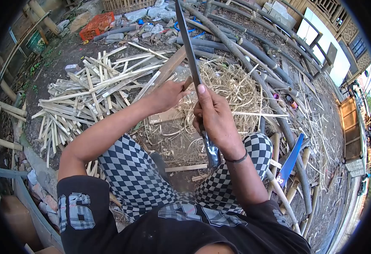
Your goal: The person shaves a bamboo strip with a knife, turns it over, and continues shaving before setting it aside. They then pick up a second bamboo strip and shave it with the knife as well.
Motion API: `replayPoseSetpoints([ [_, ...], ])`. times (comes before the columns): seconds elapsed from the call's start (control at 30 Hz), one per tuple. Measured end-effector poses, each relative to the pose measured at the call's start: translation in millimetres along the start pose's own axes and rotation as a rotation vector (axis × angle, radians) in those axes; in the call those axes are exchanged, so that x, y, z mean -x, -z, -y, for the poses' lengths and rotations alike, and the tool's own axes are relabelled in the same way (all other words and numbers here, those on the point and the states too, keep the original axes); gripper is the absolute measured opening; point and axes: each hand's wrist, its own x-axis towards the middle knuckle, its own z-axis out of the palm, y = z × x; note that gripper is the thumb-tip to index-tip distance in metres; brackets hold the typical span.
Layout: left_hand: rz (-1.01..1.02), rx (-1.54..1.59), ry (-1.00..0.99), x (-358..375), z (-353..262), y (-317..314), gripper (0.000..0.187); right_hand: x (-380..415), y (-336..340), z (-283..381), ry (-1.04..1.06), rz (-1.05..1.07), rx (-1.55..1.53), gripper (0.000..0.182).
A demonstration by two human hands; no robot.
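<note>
My right hand (216, 120) is closed around a long knife (189, 46), its thumb lying along the flat. The dark, narrow blade points up and away from me, past the top of the view. Below my fist a shiny, rounded handle end (212, 152) sticks out above my right thigh. Just left of the blade, my left hand (168, 96) is closed in a pinch, its fingertips close to the blade's lower part. What the left fingers hold, if anything, is hard to make out. Behind both hands lies a heap of thin curled shavings (236, 93).
Split bamboo strips (96, 89) lie piled to the left. Long bamboo poles (253, 51) stretch across the right and back. A blue saw (291, 161) rests by my right knee. Farther off are an orange crate (97, 25), rubble (151, 29) and a green bucket (36, 42).
</note>
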Motion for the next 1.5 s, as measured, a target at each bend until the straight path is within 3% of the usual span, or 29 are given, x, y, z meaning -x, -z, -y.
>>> replayPoseSetpoints([
  [0.1,0.023,-0.013,-0.013,1,-1,1,0.028,-6,2,-7,0.114,-0.025,0.13,0.045],
  [0.27,0.066,-0.067,-0.008,2,4,0,0.032,12,-1,16,-0.049,-0.014,0.002,0.045],
  [0.5,0.006,-0.044,0.005,-5,-23,25,0.03,10,2,25,0.051,-0.048,0.08,0.045],
  [0.63,0.02,-0.082,0.038,-6,-13,7,0.032,-4,-1,13,0.061,-0.076,0.189,0.046],
  [0.67,0.024,-0.085,0.032,-6,-14,7,0.032,2,6,21,-0.031,-0.053,0.079,0.045],
  [1.0,-0.011,-0.017,-0.016,-13,-30,19,0.032,6,12,27,0.022,-0.101,0.076,0.046],
  [1.03,0.15,-0.005,0.08,-11,-20,11,0.032,-3,9,10,0.021,-0.102,0.083,0.046],
  [1.13,0.025,-0.069,-0.028,-13,-17,3,0.033,-8,12,6,0.14,-0.142,0.206,0.047],
  [1.2,0.061,-0.062,0.005,-16,-27,15,0.035,10,17,33,-0.006,-0.111,0.091,0.048],
  [1.27,0.002,-0.038,0.003,-15,-37,24,0.036,7,19,26,-0.026,-0.125,0.084,0.049],
  [1.3,0.216,-0.043,0.174,-18,-29,21,0.039,-5,18,9,-0.045,-0.117,0.103,0.049],
  [1.33,0.209,-0.049,0.171,-12,-16,11,0.039,-13,18,-2,-0.04,-0.106,0.124,0.049],
  [1.4,-0.045,-0.098,-0.146,-9,21,-13,0.044,-19,24,2,0.023,-0.142,0.176,0.048],
  [1.5,-0.022,0.107,-0.082,-16,14,-5,0.05,-15,39,9,-0.107,-0.023,0.124,0.042],
])
